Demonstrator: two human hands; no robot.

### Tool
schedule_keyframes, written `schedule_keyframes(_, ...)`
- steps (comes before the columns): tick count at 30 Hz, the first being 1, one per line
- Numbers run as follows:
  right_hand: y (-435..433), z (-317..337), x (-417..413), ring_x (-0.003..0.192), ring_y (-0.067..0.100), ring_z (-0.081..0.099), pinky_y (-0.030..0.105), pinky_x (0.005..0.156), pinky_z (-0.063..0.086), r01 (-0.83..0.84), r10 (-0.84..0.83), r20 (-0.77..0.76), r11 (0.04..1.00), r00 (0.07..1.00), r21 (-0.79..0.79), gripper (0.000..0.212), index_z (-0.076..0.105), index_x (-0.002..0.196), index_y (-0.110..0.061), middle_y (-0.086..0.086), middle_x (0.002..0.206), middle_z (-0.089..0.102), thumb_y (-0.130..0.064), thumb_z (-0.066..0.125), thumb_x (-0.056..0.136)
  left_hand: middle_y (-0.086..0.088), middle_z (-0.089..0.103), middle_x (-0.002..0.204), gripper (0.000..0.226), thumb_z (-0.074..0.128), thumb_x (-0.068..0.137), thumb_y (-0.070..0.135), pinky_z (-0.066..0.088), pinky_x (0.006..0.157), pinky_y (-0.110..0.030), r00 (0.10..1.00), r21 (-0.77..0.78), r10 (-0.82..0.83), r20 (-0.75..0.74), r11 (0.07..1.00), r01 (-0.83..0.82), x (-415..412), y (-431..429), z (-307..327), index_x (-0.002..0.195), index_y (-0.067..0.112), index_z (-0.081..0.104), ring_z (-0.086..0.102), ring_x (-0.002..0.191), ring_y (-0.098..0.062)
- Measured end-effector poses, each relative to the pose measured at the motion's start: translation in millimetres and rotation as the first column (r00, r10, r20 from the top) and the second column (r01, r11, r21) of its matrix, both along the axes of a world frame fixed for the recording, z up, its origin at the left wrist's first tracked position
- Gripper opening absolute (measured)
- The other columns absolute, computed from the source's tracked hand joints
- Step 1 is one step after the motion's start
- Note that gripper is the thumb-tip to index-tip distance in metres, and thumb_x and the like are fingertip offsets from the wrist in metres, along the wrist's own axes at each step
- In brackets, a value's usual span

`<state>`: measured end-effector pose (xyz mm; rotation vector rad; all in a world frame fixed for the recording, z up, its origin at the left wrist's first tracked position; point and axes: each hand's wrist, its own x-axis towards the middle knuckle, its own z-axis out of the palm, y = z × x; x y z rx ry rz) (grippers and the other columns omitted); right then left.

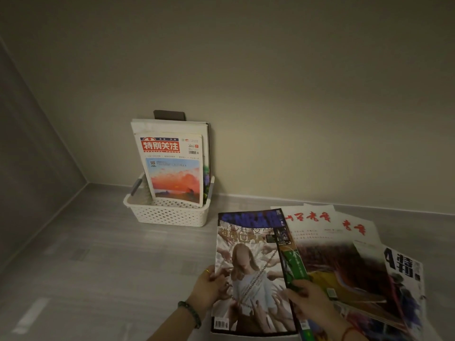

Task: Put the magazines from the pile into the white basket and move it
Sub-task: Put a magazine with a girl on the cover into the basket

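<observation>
My left grip (206, 289) pinches the left edge of the top magazine (251, 274), thumb over its cover of a long-haired figure, the fingers hidden beneath. My right grip (310, 301) lies across the green-edged magazine (295, 269) just beside it; I cannot tell whether it clasps that one or merely presses on it. Both magazines sit at the near left of the pile (344, 254), which is fanned out on the floor (98, 267). The white basket (170, 214) stands apart, further left against the wall (270, 94), with several magazines upright in it, a red-titled sunset issue (172, 168) in front
</observation>
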<state>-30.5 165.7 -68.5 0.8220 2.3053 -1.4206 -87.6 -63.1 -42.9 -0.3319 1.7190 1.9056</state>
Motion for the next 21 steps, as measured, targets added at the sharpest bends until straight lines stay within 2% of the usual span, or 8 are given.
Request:
schedule_keyframes(2, 1, 2, -1, 0.057, 0.011, 0.058, 0.017, 0.048, 0.049, -0.051, 0.051, 0.023, 0.998, 0.998, 0.021, 0.027, 0.058, 0.105, -0.009, 0.004, 0.082, 0.064, -0.024, 0.062, 0.083, -0.010, 0.047, 0.063, 0.014, 0.038, 0.092, -0.007, 0.045, 0.037, -0.017, 0.998, -0.003, -0.029, -0.060, 1.000, 0.028, 0, 3, 8, 0.089, 0.002, 0.048, 0.048, 0.032, -0.003)
schedule_keyframes(5, -2, 12, -5, 0.054, 0.005, 0.059, 0.016, 0.054, 0.045, -0.085, 0.086, -0.121, 0.996, 0.989, 0.012, 0.010, 0.064, 0.090, -0.023, -0.013, 0.055, 0.065, -0.016, 0.059, 0.085, 0.000, 0.062, 0.065, 0.013, 0.042, 0.092, -0.002, 0.049, 0.044, -0.018, 0.985, 0.025, -0.088, -0.147, 0.995, 0.093, -4, -3, 23, 0.097, 0.005, 0.051, 0.053, 0.043, -0.004)
schedule_keyframes(7, -10, 25, -12, 0.081, 0.014, 0.066, 0.023, 0.075, 0.051, -0.099, 0.100, -0.218, 0.995, 0.971, 0.014, 0.017, 0.063, 0.097, -0.027, -0.011, 0.077, 0.073, -0.014, 0.056, 0.087, 0.001, 0.067, 0.073, 0.015, 0.043, 0.092, 0.001, 0.053, 0.050, -0.019, 0.971, 0.056, -0.125, -0.205, 0.989, 0.140, -12, -10, 39, 0.103, 0.006, 0.052, 0.058, 0.054, -0.007)
schedule_keyframes(9, -20, 44, -25, 0.096, 0.028, 0.064, 0.042, 0.094, 0.047, -0.068, 0.064, -0.266, 0.998, 0.962, -0.006, 0.022, 0.064, 0.105, -0.021, 0.013, 0.098, 0.071, -0.011, 0.056, 0.087, 0.001, 0.066, 0.073, 0.018, 0.043, 0.092, 0.002, 0.054, 0.055, -0.020, 0.948, 0.077, -0.159, -0.274, 0.979, 0.187, -24, -21, 57, 0.103, 0.011, 0.055, 0.058, 0.059, -0.008)
schedule_keyframes(12, -39, 77, -57, 0.090, 0.025, 0.066, 0.041, 0.088, 0.050, -0.040, 0.037, -0.408, 0.999, 0.912, 0.000, 0.021, 0.068, 0.093, -0.022, 0.016, 0.096, 0.071, -0.006, 0.059, 0.084, -0.008, 0.057, 0.076, 0.026, 0.043, 0.092, 0.003, 0.055, 0.060, -0.023, 0.921, 0.062, -0.132, -0.366, 0.984, 0.166, -52, -46, 81, 0.116, 0.006, 0.052, 0.057, 0.063, -0.011)
schedule_keyframes(15, -62, 106, -103, 0.079, 0.007, 0.068, 0.023, 0.071, 0.056, -0.014, 0.021, -0.556, 1.000, 0.831, 0.015, 0.017, 0.068, 0.093, -0.006, 0.004, 0.090, 0.074, 0.001, 0.064, 0.077, -0.016, 0.057, 0.086, 0.024, 0.047, 0.090, 0.003, 0.058, 0.062, -0.024, 0.886, 0.014, -0.056, -0.460, 0.997, 0.071, -90, -75, 106, 0.113, -0.001, 0.054, 0.060, 0.072, -0.017)
schedule_keyframes(19, -107, 141, -171, 0.077, 0.020, 0.067, 0.023, 0.067, 0.052, -0.009, 0.007, -0.670, 1.000, 0.742, 0.000, 0.019, 0.067, 0.087, -0.011, 0.012, 0.092, 0.071, 0.005, 0.062, 0.078, -0.001, 0.064, 0.081, 0.017, 0.047, 0.090, -0.001, 0.052, 0.050, -0.010, 0.800, -0.025, 0.073, -0.595, 0.994, -0.109, -148, -111, 140, 0.102, -0.008, 0.057, 0.065, 0.058, 0.002)
schedule_keyframes(21, -129, 151, -202, 0.059, 0.001, 0.063, 0.014, 0.057, 0.046, -0.003, 0.011, -0.718, 1.000, 0.696, 0.012, 0.016, 0.065, 0.089, -0.003, 0.014, 0.083, 0.070, 0.007, 0.059, 0.078, -0.003, 0.063, 0.079, 0.013, 0.049, 0.089, -0.002, 0.049, 0.048, -0.007, 0.757, -0.053, 0.119, -0.642, 0.979, -0.199, -178, -129, 150, 0.100, -0.005, 0.056, 0.064, 0.055, 0.003)
